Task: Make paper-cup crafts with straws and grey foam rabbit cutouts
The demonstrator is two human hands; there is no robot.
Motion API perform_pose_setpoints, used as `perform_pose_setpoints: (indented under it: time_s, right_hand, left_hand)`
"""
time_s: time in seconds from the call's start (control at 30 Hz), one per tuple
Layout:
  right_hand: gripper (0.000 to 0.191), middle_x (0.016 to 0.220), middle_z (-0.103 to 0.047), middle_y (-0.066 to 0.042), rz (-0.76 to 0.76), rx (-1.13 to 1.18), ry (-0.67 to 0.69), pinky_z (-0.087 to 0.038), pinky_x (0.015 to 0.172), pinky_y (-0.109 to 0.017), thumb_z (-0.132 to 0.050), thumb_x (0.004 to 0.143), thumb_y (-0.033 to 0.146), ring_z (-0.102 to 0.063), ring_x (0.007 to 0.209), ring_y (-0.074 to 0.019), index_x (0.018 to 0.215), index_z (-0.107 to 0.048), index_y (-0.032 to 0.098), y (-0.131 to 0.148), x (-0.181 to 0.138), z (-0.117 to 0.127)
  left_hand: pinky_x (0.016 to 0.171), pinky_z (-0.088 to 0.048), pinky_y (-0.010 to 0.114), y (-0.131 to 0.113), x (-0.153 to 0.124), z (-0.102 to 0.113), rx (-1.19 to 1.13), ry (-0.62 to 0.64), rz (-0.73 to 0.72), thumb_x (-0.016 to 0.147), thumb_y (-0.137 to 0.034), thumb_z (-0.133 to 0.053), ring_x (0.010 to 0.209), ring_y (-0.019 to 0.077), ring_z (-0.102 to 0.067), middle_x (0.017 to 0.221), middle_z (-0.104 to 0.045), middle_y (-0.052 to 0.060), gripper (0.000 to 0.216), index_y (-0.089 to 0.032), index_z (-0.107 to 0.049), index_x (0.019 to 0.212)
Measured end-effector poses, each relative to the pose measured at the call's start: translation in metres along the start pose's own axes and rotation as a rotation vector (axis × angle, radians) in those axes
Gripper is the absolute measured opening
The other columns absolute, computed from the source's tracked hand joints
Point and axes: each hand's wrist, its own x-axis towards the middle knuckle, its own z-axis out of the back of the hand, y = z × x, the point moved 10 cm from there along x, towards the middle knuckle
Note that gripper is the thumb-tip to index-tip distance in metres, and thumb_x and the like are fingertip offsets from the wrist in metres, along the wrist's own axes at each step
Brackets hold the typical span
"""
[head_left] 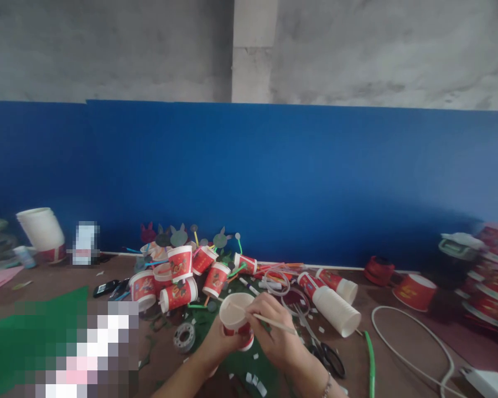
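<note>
My left hand (216,345) is wrapped around a red-and-white paper cup (234,310), its open mouth tilted toward me. In my right hand (276,331) is a pale, thin wooden stick (283,326), like a chopstick, held as one holds a pen. Its front end reaches over the rim into the cup. The cup's bottom is hidden from view. A roll of tape (184,338) lies to the left of my left hand. Black-handled scissors (332,359) lie beside my right wrist.
A pile of red paper cups (178,294) with straws and animal-shaped cutouts stands behind my hands. Stacked paper cups (338,312) lie to the right, near a white cable (415,312) and a green straw (370,362). Green paper (62,309) covers the left. A blue panel (249,182) rises behind.
</note>
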Motion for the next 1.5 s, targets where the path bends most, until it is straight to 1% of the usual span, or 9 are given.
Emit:
perform_pose_setpoints:
  time_s: [0.23, 0.47, 0.7, 0.8, 0.9, 1.03, 1.13, 1.37, 1.5]
  right_hand:
    - [0.018, 0.068, -0.055, -0.002, 0.122, -0.116, -0.174, -0.041, 0.065, -0.03, -0.036, 0.088, 0.011, -0.052, 0.065, -0.0158, 0.082, -0.049, 0.021, 0.025, -0.019, 0.036]
    - [0.029, 0.055, -0.047, 0.0, 0.404, -0.18, -0.161, -0.032, 0.051, -0.029, -0.022, 0.094, 0.024, -0.043, 0.05, -0.0147, 0.074, -0.043, 0.022, 0.057, -0.027, 0.014]
    - [0.032, 0.056, -0.048, 0.0, 0.446, -0.168, -0.123, -0.028, 0.048, -0.029, -0.025, 0.094, 0.035, -0.041, 0.05, -0.0148, 0.075, -0.048, 0.021, 0.066, -0.024, 0.013]
    - [0.048, 0.061, -0.048, -0.002, 0.236, -0.016, -0.316, -0.034, 0.052, -0.03, -0.024, 0.09, 0.056, -0.045, 0.056, -0.0161, 0.077, -0.053, 0.021, 0.045, -0.017, 0.043]
    - [0.049, 0.06, -0.049, -0.002, -0.369, 0.191, -0.449, -0.035, 0.051, -0.028, -0.027, 0.091, 0.052, -0.045, 0.056, -0.0154, 0.071, -0.058, 0.02, -0.028, -0.016, 0.055]
    - [0.057, 0.043, -0.039, 0.002, -0.828, 0.525, 0.082, -0.02, 0.039, -0.023, -0.041, 0.083, 0.059, -0.03, 0.04, -0.0088, 0.056, -0.064, 0.015, -0.08, -0.024, -0.021]
    - [0.038, 0.038, -0.036, 0.006, -0.899, 0.665, 0.182, -0.014, 0.039, -0.021, -0.064, 0.071, 0.049, -0.025, 0.037, -0.0055, 0.058, -0.066, 0.014, -0.088, -0.032, -0.044]
    - [0.024, 0.048, -0.047, 0.006, -1.049, 0.888, -0.295, -0.03, 0.046, -0.02, -0.069, 0.063, 0.038, -0.039, 0.045, -0.0081, 0.062, -0.058, 0.016, -0.107, -0.043, -0.017]
    - [0.027, 0.049, -0.05, 0.005, -1.053, 0.981, -0.328, -0.032, 0.048, -0.021, -0.07, 0.063, 0.04, -0.043, 0.048, -0.0101, 0.065, -0.057, 0.017, -0.103, -0.045, -0.03]
  left_hand:
    - [0.069, -0.043, 0.027, 0.003, 0.004, 0.014, 0.07, -0.07, -0.001, 0.055, -0.04, -0.079, 0.07, 0.0164, -0.055, 0.074, -0.063, 0.003, 0.041, -0.015, -0.063, 0.083]
    - [0.067, -0.045, 0.027, 0.008, -0.001, 0.009, 0.233, -0.043, -0.066, 0.054, -0.038, -0.079, 0.072, 0.0182, -0.055, 0.077, -0.063, 0.003, 0.043, -0.017, -0.059, 0.085]
    - [0.075, -0.048, 0.03, 0.007, -0.004, -0.002, 0.294, 0.07, -0.091, 0.062, -0.036, -0.077, 0.081, 0.0204, -0.055, 0.088, -0.062, 0.004, 0.046, -0.018, -0.057, 0.101]
    - [0.081, -0.047, 0.033, 0.006, -0.004, 0.0, 0.247, 0.084, -0.086, 0.062, -0.039, -0.076, 0.088, 0.0232, -0.056, 0.097, -0.062, 0.007, 0.055, -0.019, -0.054, 0.108]
    - [0.085, -0.045, 0.036, -0.001, -0.012, -0.021, 0.221, 0.248, -0.065, 0.059, -0.035, -0.079, 0.097, 0.026, -0.055, 0.11, -0.059, 0.01, 0.066, -0.018, -0.05, 0.115]
    - [0.089, -0.043, 0.041, -0.022, -0.03, -0.063, 0.201, 0.516, -0.1, 0.06, -0.029, -0.078, 0.104, 0.0297, -0.054, 0.115, -0.057, 0.013, 0.071, -0.019, -0.046, 0.123]
    - [0.092, -0.042, 0.04, -0.029, -0.036, -0.075, 0.255, 0.568, -0.122, 0.062, -0.025, -0.075, 0.106, 0.0295, -0.054, 0.117, -0.057, 0.012, 0.063, -0.019, -0.051, 0.12]
    - [0.104, -0.031, 0.044, -0.007, -0.02, -0.029, 0.312, 0.184, -0.234, 0.054, -0.015, -0.075, 0.123, 0.0312, -0.041, 0.133, -0.046, 0.01, 0.088, -0.022, -0.033, 0.131]
    - [0.091, -0.045, 0.042, 0.007, -0.009, -0.003, 0.192, -0.09, -0.241, 0.05, -0.023, -0.079, 0.103, 0.0289, -0.057, 0.117, -0.059, 0.007, 0.086, -0.023, -0.039, 0.127]
